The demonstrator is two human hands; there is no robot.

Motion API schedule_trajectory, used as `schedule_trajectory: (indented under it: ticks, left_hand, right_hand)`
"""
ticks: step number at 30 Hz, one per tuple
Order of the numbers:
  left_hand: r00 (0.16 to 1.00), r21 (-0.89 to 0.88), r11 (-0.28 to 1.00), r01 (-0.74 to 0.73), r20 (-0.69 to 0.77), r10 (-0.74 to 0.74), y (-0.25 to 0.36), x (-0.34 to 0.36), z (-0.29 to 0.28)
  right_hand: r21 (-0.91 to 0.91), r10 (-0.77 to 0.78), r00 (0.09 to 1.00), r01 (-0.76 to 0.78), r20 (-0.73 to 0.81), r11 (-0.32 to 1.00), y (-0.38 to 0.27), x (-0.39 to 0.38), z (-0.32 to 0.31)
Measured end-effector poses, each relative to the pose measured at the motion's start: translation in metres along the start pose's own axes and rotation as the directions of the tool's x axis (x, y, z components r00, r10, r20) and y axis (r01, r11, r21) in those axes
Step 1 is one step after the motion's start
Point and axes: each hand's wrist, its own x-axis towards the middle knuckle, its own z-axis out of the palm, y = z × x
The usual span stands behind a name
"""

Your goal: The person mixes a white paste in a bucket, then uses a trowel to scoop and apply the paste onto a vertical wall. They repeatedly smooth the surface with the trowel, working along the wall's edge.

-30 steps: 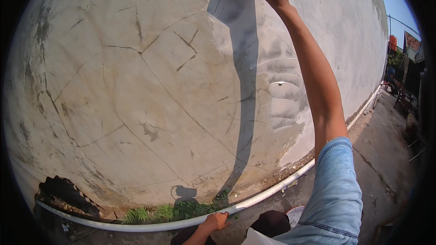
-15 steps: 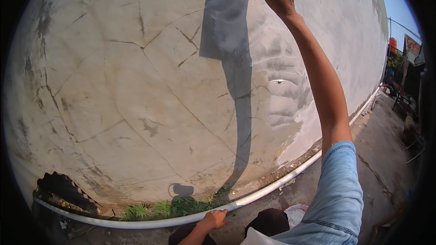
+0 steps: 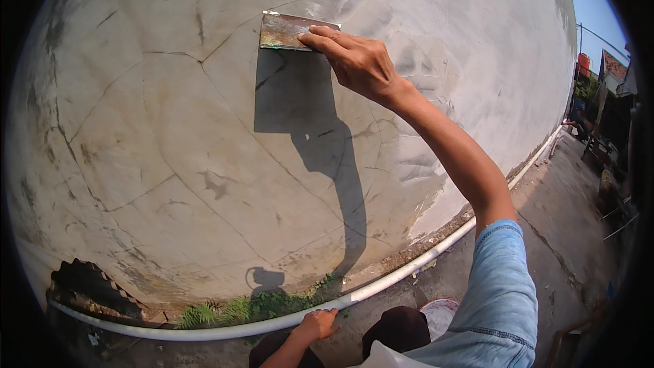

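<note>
Along the lower far left, at the foot of a cracked beige wall [image 3: 157, 157], a dark gap [image 3: 95, 287] with a jagged upper edge. Just below it and curving rightward along the base, a white pipe [image 3: 225, 332], bowed by the lens. Between pipe and wall, low green plants [image 3: 231, 311], fern-like on the left, leafier farther right. Above them, cast on the wall, a small rounded shadow [image 3: 267, 277] with a loop at its left side.

Higher up, against the wall's upper middle, a flat scraper blade [image 3: 281, 29], broad and rectangular, of brown-stained metal, with pale residue at its upper edge. Held roughly level, just left of a smooth pale coating [image 3: 490, 68]; touching the wall or slightly off it, cannot tell. Directly below, a long shadow of blade and arm [image 3: 296, 95], running down toward the plants.

Low down, close to the pipe, the left hand [image 3: 317, 324], fingers loosely extended, palm side hidden, by a dark-clothed knee [image 3: 264, 350]. Up at the blade's right end, the right hand [image 3: 361, 60], thumb and fingers clamped on the metal, forearm slanting down to a light blue sleeve [image 3: 501, 279]. Below, a second dark knee [image 3: 396, 327] and, just right, a round container [image 3: 438, 315] with a reddish rim, partly behind the sleeve.

Farther right, grey concrete ground [image 3: 545, 211] with a long crack; in the distance, a reddish-orange tank [image 3: 583, 63] and a tiled roof [image 3: 615, 67].
</note>
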Motion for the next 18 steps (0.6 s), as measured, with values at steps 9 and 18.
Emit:
schedule_trajectory:
  ticks: [9, 18]
  left_hand:
    - [1.0, 0.007, 1.0, 0.007, 0.012, -0.007, -0.003, -0.004, 0.0]
    - [1.0, -0.042, 0.999, 0.0, -0.002, 0.0, 0.001, -0.007, -0.007]
  right_hand:
    - [-0.206, 0.41, 0.838, -0.5, -0.359, 0.841, 0.14, 0.035, -0.05]
    - [-0.114, 0.34, 0.93, -0.356, -0.14, 0.927, 0.045, -0.006, -0.014]
